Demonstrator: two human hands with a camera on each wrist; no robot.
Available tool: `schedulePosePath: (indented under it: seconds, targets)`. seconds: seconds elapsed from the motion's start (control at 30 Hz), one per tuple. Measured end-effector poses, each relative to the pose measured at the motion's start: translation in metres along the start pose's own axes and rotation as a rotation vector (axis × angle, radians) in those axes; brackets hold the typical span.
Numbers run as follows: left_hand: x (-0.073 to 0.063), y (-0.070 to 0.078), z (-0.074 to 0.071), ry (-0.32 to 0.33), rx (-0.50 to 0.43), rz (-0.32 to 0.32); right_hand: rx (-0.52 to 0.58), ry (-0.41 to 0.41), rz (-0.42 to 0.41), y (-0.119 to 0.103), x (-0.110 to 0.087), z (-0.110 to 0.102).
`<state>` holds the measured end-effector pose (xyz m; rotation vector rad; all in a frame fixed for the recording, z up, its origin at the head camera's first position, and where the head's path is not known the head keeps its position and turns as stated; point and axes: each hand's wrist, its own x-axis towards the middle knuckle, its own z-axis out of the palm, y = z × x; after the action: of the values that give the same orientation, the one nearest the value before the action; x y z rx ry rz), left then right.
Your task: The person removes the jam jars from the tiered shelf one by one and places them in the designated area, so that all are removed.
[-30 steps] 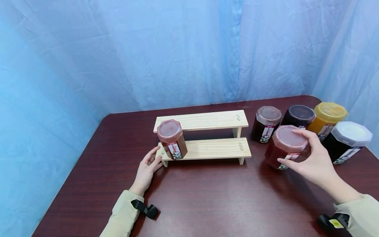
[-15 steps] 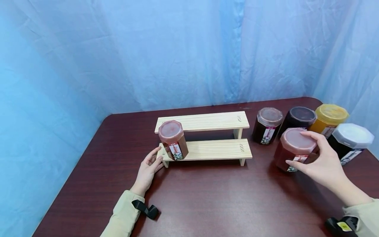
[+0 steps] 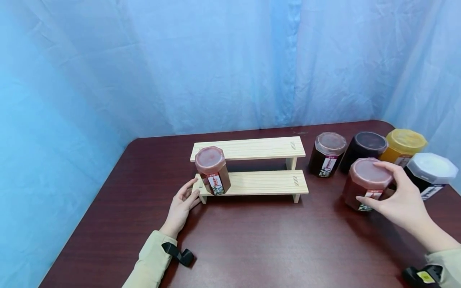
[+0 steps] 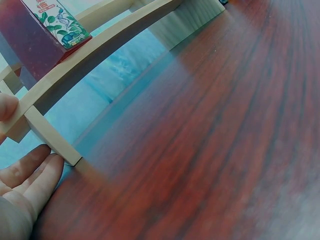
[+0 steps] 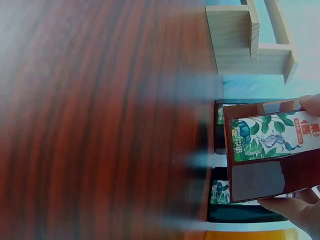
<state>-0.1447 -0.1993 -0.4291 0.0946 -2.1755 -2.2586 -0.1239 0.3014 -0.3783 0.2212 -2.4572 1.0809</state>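
My left hand (image 3: 181, 208) holds the left end of a two-tier pale wooden shelf (image 3: 268, 184); in the left wrist view, fingers (image 4: 42, 182) lie by its leg (image 4: 52, 135). An eight-sided jar (image 3: 216, 174) with reddish-brown contents, a pink lid and a leafy label stands on the lower tier's left end. At the right, my right hand (image 3: 405, 196) grips a similar red jar (image 3: 360, 186) by its upper sides, thumb in front. The right wrist view has this red jar (image 5: 255, 177) slightly above the table, label facing the camera.
Behind the held jar stand a dark jar with a greyish lid (image 3: 327, 154), a black-lidded jar (image 3: 363, 148), a yellow jar (image 3: 405, 144) and a dark jar with a white lid (image 3: 430, 172). Blue curtains (image 3: 216, 68) surround the dark red wooden table (image 3: 259, 240).
My right hand has carried the red jar to the right, closer to the white-lidded jar. The left hand keeps its place on the shelf; the view has shifted slightly.
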Motion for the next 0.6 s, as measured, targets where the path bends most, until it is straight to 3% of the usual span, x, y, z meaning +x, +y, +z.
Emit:
schedulePosePath:
  seconds: [0.6]
  targets:
    - [-0.001,0.0,0.0,0.007,0.013,0.004,-0.114,-0.037,0.045,0.014,0.004,-0.009]
